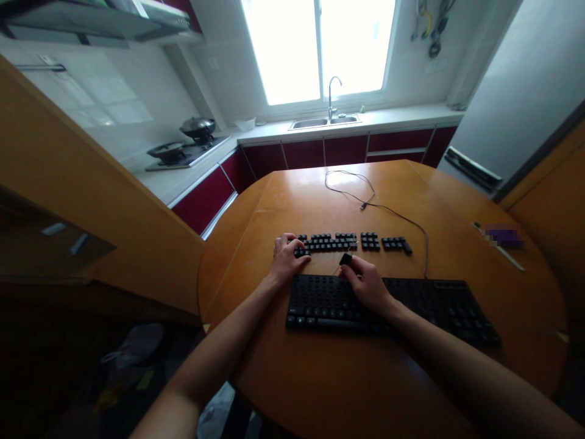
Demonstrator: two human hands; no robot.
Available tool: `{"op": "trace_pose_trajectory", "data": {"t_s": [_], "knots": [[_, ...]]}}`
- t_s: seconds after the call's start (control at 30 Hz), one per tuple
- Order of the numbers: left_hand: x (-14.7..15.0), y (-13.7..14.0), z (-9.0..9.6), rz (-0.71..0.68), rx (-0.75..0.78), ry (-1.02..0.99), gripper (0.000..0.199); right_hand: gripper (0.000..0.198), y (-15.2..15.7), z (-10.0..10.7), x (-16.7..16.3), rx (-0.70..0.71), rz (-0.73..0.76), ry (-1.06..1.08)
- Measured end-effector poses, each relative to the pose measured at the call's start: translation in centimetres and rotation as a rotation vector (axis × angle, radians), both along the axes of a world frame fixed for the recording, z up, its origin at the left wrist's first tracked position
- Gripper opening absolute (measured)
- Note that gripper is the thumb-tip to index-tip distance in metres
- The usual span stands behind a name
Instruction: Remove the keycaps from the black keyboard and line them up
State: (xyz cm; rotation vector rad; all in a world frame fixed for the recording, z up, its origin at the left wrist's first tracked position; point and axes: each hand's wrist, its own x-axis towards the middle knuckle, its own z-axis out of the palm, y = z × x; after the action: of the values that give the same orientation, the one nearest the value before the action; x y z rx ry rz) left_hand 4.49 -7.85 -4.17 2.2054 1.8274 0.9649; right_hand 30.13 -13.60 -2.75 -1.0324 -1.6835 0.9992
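Note:
My left hand [287,257] rests at the left end of the loose black keycaps [329,244], thumb and fingers apart around the end ones. Those keycaps lie on the table in rows and separate blocks. Above the black keyboard [432,305], my right hand [368,285] pinches a small black keycap [346,259] between thumb and fingers. A thin wire shows beside that piece; what it belongs to is unclear. Many upper keys are off the keyboard's left part, while its bottom row with the space bar still has caps. My right hand and forearm cover the keyboard's middle.
The keyboard's cable [402,214] runs back across the wooden table [256,292] to a loop with its plug. On the right lie a blurred purple item [504,236] and a thin pale stick [510,259]. A counter with a sink [326,122] and stove stands behind.

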Motion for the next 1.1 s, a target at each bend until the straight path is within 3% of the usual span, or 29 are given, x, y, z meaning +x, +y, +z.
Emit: {"op": "trace_pose_trajectory", "data": {"t_s": [0.37,0.53,0.83,0.97,1.1], "knots": [[0.0,0.1,0.0,0.009,0.022,0.015,0.025,0.023,-0.1,0.7,0.3,0.035,0.008,-0.049],[0.4,-0.5,0.8,-0.04,0.107,-0.017,0.017,0.028,0.5,2.7,2.0,0.13,0.271,-0.233],[1.4,-1.3,1.4,-0.135,0.155,-0.054,0.011,0.029,0.8,3.4,3.7,0.062,0.616,-0.333],[1.3,-1.2,1.3,-0.147,0.157,-0.063,0.011,0.028,0.6,3.7,3.7,0.106,0.67,-0.314],[1.5,-1.3,1.4,-0.159,0.142,-0.069,0.011,0.026,0.3,3.3,3.2,0.143,0.593,-0.38]]}}
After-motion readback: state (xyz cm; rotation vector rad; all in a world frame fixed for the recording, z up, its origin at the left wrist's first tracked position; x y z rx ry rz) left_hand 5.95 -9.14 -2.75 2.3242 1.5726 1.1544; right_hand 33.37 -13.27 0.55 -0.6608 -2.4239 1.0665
